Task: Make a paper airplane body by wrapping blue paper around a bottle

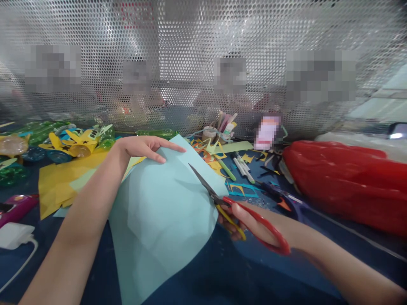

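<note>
Light blue paper (168, 207) lies in front of me, its lower sheet reaching toward the bottom of the view. My left hand (148, 148) rests on its far part, fingers stretched out and apart. My right hand (246, 220) grips red- and yellow-handled scissors (208, 186) at the paper's right edge. One dark blade shows over the paper, its tip pointing away from me and to the left. Whether the other blade is beneath the paper, I cannot tell.
Yellow sheets (59, 182) lie at left, near a white charger (17, 235). Markers (243, 167), paper scraps and purple-handled scissors (295, 205) lie right of the paper. A red plastic bag (337, 182) bulges at far right. Behind stands a perforated metal panel (187, 38).
</note>
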Demonstrator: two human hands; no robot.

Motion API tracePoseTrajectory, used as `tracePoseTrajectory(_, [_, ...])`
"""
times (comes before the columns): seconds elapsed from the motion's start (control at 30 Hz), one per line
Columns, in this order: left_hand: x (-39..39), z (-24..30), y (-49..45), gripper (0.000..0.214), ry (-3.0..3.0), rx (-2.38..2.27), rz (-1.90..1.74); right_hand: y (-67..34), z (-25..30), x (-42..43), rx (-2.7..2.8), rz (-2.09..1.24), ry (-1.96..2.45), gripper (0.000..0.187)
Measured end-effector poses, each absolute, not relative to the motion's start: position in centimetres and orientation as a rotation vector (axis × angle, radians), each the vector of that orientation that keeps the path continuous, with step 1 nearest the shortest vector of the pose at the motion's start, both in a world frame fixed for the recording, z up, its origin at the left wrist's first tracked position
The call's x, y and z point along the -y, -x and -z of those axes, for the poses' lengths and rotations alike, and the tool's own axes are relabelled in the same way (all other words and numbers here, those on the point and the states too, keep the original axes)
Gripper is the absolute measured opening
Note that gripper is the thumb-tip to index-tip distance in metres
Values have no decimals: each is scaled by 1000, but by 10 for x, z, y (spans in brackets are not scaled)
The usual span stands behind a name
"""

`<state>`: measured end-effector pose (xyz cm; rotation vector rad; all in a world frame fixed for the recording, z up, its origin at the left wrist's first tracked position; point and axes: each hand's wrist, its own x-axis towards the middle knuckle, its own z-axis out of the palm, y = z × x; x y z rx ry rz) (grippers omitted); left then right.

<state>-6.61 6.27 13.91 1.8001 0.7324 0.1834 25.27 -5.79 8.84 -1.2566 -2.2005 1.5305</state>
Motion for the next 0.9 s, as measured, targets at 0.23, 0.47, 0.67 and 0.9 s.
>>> tracePoseTrajectory(0.23, [-59, -143, 63, 68, -1791, -760, -193, -247, -84, 59, 2194, -1539, 1230, 68])
tracePoseTrajectory(0.47, [-57, -146, 66, 68, -1792, -767, -199, -246, -76, 59, 2204, -1455, 1184, 65])
tracePoseTrajectory(0.67, [-61, -145, 71, 64, -1854, -690, -147, -249, -65, 55, 2263, -1387, 1166, 69])
tracePoseTrajectory(0.9, [-63, -144, 72, 63, -1865, -590, -114, -251, -59, 54, 2239, -1386, 1188, 71])
